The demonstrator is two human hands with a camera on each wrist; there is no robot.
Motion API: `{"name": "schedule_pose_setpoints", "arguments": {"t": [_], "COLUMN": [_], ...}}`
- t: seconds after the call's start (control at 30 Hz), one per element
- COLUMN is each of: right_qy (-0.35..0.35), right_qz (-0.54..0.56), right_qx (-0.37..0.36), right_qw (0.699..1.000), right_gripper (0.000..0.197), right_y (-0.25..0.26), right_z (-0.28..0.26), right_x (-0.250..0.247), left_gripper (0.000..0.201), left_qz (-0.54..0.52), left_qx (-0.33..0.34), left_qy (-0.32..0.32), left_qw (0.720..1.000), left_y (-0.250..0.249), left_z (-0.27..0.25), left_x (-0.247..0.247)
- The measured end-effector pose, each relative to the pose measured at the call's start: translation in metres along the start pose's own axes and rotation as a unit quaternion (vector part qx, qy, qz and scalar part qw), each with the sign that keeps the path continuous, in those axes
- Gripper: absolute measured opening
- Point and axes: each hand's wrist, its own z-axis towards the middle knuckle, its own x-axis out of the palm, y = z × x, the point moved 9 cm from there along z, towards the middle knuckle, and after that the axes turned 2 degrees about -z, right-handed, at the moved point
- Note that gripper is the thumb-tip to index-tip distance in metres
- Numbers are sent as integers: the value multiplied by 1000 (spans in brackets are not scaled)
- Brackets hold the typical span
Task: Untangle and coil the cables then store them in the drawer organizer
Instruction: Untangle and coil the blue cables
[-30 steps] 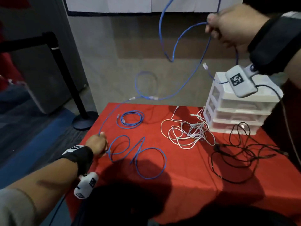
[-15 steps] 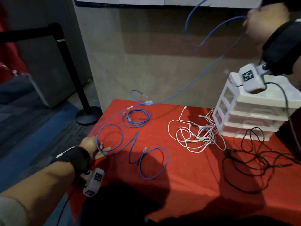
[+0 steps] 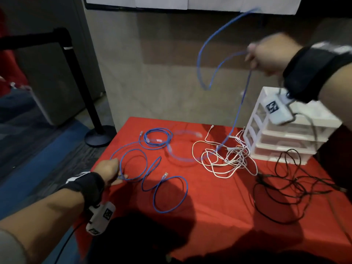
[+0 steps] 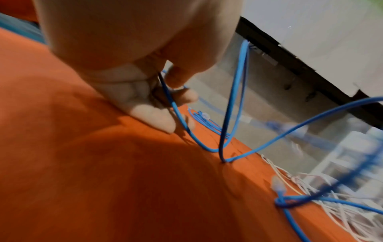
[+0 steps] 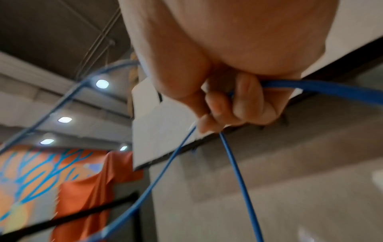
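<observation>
Red-clothed table [image 3: 219,216], white three-drawer organizer [image 3: 282,138] at its far right edge, tangled black cable [image 3: 297,187] and white cable [image 3: 224,159] beside it, blue cable [image 3: 167,195] looped across the cloth, right hand [image 3: 270,54] raised, fingers clamped round its lifted length, left hand [image 3: 107,171] pinching it at the table's left edge.

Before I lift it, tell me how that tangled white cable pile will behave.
The tangled white cable pile looks thin and floppy, so it would likely sag. Its loops interlock, so it probably lifts as one clump. A blue cable crosses it and may drag along.
</observation>
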Motion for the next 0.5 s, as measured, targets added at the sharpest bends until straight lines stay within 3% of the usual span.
{"name": "schedule_pose_setpoints", "arguments": {"t": [0.17, 0.23, 0.3, 0.37, 0.43, 0.5], "right_qy": [208, 246, 255, 240, 225, 185], "right_qz": [-18, -26, -35, -48, -34, -3], "right_qx": [-36, -51, -66, -83, -100, -98], "right_qw": [977, 968, 964, 966, 969, 978], "right_gripper": [39, 38, 38, 37, 37, 38], "right_y": [6, 11, 19, 28, 42, 55], "right_z": [-49, -67, -77, -74, -66, -54], "right_x": [139, 178, 196, 196, 180, 153], "left_gripper": [46, 63, 72, 65, 57, 50], "left_qz": [55, 131, 239, 296, 319, 329], "left_qx": [61, 107, 199, 340, 422, 435], "left_qy": [-21, -59, -106, -123, -48, 44], "left_qw": [996, 984, 944, 884, 847, 837], "left_y": [-39, -56, -83, -119, -141, -140], "left_z": [-12, -15, -26, -52, -75, -83], "left_x": [15, 9, 7, 21, 52, 82]}}
